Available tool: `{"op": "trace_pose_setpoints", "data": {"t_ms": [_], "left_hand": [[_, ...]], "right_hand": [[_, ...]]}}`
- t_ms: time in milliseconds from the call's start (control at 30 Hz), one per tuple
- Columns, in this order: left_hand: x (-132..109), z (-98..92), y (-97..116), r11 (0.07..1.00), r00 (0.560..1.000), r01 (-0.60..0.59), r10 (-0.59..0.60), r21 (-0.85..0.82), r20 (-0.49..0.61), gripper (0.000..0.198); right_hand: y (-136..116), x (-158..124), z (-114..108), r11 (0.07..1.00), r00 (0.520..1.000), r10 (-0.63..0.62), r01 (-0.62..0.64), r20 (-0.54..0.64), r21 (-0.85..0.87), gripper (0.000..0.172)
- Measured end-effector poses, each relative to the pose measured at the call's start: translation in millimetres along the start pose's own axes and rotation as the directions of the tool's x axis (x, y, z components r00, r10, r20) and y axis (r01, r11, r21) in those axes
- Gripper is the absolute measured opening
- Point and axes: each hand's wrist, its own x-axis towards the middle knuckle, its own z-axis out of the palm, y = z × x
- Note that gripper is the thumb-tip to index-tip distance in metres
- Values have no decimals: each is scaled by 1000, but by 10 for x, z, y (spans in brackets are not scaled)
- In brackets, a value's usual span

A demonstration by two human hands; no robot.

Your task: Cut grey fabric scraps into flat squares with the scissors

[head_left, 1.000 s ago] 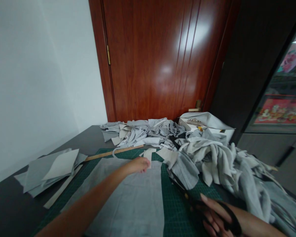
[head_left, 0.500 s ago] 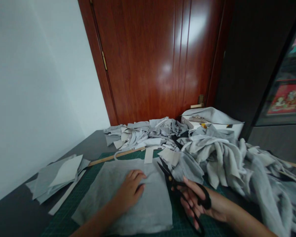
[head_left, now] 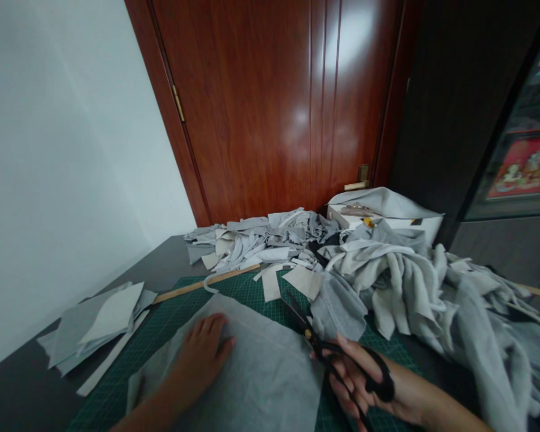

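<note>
My left hand (head_left: pixel 201 354) lies flat, fingers together, on a grey fabric sheet (head_left: pixel 261 372) spread over a green cutting mat (head_left: pixel 180 309). My right hand (head_left: pixel 364 381) grips the black scissors (head_left: pixel 328 351) by their handles at the sheet's right edge. The blades point up and left, slightly parted, just past the fabric's far right corner.
A heap of grey fabric (head_left: pixel 414 288) fills the right side of the dark table. Cut scraps (head_left: pixel 256 240) pile up at the back by a wooden door. A wooden ruler (head_left: pixel 202 283) lies along the mat's far edge. Stacked cut pieces (head_left: pixel 99 315) sit left. A white box (head_left: pixel 387 216) stands behind.
My left hand drew back from the sheet's far edge and now presses its left part. The sheet has turned and shifted nearer. My right hand brought the scissors up to its right edge.
</note>
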Motion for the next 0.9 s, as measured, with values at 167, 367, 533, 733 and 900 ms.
{"op": "trace_pose_setpoints", "data": {"t_ms": [167, 367, 533, 733, 900], "left_hand": [[103, 167, -280, 983, 992, -123, 123, 135, 4, 51], [680, -51, -748, 920, 917, -385, 375, 65, 134, 49], [854, -147, -758, 896, 900, -423, 399, 136, 173, 45], [327, 77, -141, 969, 970, -244, 243, 47, 12, 45], [159, 209, 220, 977, 970, -204, 193, 64, 149, 53]], "right_hand": [[51, -4, 38, 998, 999, 27, -28, -20, -59, 68], [63, 20, 42, 994, 998, 45, -49, -39, -99, 76], [51, -35, 13, 945, 998, 43, -57, -51, -323, 78], [-171, -306, 13, 721, 996, 53, 7, 65, -693, 74], [-325, -440, 29, 574, 984, 124, 31, 125, -818, 75]]}}
